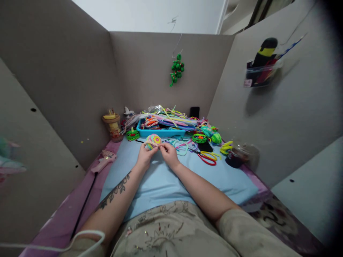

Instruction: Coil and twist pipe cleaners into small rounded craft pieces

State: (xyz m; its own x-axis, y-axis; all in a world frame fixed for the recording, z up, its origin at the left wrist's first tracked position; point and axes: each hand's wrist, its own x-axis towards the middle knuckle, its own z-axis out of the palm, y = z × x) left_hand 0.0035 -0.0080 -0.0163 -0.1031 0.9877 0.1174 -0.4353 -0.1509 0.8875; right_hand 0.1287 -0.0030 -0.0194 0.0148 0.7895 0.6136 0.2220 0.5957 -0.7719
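Both hands met over the blue mat [160,182] in the one head view I had. My left hand [144,154] was curled under a small round woven ball [153,140] of yellow, pink and green, fingers pressed against its lower side. My right hand [168,151] sat just at three o'clock of it, thumb and forefinger pinched together on what looked like a thin strand coming off the ball; the strand itself was too fine for me to make out for certain. The ball hung just above the mat, near its twelve o'clock edge, right in front of the blue tray [160,132] heaped with fuzzy wire stems.

Risk, as I judged it: the pinch was small and the strand springy, so a slip would have let the last wrap unwind. The left hand's hold was from below only, so a hard pull toward three o'clock could have rolled the ball out of the palm.

At two o'clock of the hands lay red-handled scissors [207,158] and loose loops of stem; a trailing end could have snagged them and dragged them along. At ten o'clock a pink glue gun [104,160] rested on the mat's edge with its black cord running toward seven o'clock, near my left forearm; an elbow shift could have caught it.
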